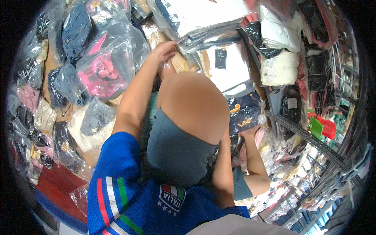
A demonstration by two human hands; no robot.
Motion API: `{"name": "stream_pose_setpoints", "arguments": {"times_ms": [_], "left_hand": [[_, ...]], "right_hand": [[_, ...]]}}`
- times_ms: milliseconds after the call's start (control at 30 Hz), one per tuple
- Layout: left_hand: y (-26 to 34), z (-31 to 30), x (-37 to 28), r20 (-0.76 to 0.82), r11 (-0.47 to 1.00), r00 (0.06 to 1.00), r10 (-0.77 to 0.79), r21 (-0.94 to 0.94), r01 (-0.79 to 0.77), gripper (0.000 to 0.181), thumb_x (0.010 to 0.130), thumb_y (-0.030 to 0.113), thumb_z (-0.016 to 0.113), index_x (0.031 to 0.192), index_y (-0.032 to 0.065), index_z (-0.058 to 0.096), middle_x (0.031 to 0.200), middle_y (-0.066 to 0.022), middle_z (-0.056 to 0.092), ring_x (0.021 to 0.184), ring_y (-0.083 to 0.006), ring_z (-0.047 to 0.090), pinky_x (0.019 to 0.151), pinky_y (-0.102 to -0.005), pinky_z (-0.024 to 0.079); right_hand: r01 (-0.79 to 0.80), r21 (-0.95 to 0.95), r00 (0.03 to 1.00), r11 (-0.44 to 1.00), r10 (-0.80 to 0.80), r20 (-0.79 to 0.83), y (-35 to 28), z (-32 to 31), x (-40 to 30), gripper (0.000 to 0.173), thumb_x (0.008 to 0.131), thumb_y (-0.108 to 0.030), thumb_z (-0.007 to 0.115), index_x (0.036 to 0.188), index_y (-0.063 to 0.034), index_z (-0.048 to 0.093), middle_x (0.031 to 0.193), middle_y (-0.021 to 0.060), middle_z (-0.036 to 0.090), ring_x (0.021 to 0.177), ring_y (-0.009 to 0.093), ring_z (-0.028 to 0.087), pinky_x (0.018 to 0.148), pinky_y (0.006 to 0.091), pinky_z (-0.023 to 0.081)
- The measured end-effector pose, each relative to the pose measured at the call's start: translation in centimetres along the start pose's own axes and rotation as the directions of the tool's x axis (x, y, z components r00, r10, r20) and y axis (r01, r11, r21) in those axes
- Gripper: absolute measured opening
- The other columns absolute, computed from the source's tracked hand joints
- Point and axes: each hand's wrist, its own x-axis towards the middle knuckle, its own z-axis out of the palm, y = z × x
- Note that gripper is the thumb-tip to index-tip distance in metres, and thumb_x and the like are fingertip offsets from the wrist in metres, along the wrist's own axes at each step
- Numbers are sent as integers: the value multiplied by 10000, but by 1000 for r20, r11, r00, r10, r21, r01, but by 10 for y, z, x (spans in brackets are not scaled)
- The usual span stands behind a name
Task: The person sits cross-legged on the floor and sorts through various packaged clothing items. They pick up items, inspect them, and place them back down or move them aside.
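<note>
My left hand (166, 53) reaches forward past my bent knee (194, 102). Its fingers are curled at the corner of a clear plastic bag around a large white garment (208, 13). Below that bag is another bagged white garment (232, 69) with a dark printed tag. My right forearm (223, 170) runs along the other side of the knee, and my right hand is hidden behind it. Near there lie folded dark blue garments (245, 117) with orange marks, in clear plastic. What looks like my other foot (249, 130) is against their lower edge.
Bagged pink clothing (104, 73), a dark blue bagged garment (77, 32) and a cream one (91, 126) lie on the left. Stacked white packages (279, 67) stand on the right. A perforated metal rail (308, 139) crosses beside a green plastic item (315, 127) and a red one (328, 129).
</note>
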Motion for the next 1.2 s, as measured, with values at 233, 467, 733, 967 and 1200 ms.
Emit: {"name": "stream_pose_setpoints", "arguments": {"times_ms": [233, 467, 733, 967, 1200], "left_hand": [[-13, 81, -25, 182, 941, 962, 205, -305, -143, 298, 859, 40, 544, 1142, -51, 518, 1129, -141, 556, 1075, -222, 515, 980, -362, 399], [-10, 60, -39, 381, 950, 903, 197, 152, -271, 478, 807, 103, 604, 1242, -41, 465, 1144, -113, 549, 1031, -191, 520, 811, -298, 456], [-64, 54, -26, 316, 618, 923, -220, 777, -119, 1030, 777, 671, 654, 1469, -6, 301, 1249, -210, 555, 961, -250, 629, 613, -359, 556], [-63, 51, -18, 345, 548, 901, -264, 822, -154, 827, 786, 631, 673, 1285, -10, 518, 1168, -155, 620, 896, -208, 635, 617, -313, 568], [-98, 36, 23, 482, 647, 820, -310, 739, -189, 762, 819, 491, 715, 1379, 39, 464, 1204, -69, 621, 1016, -162, 620, 602, -317, 563]], "right_hand": [[110, 269, 993, 957, -116, 6, 206, 39, 23, 457, 907, -273, 667, 1287, -57, 535, 1167, 127, 631, 993, 217, 632, 835, 351, 508], [-166, 282, 985, 945, 144, 96, 79, 37, 25, 480, 917, -285, 657, 1316, -81, 485, 1183, 117, 618, 1014, 233, 623, 827, 375, 512], [-354, 689, 921, 633, 365, 138, 66, 45, 49, 511, 929, -299, 645, 1351, -108, 428, 1201, 105, 603, 1038, 251, 614, 817, 402, 517], [-364, 904, 816, 226, 545, 193, 69, 54, 95, 540, 940, -311, 634, 1380, -132, 379, 1217, 95, 590, 1058, 268, 605, 809, 425, 521], [-124, 867, 866, 483, 478, -143, 106, 16, 176, 419, 977, -262, 563, 1339, -175, 371, 1252, 101, 561, 1011, 295, 603, 681, 441, 508]]}}
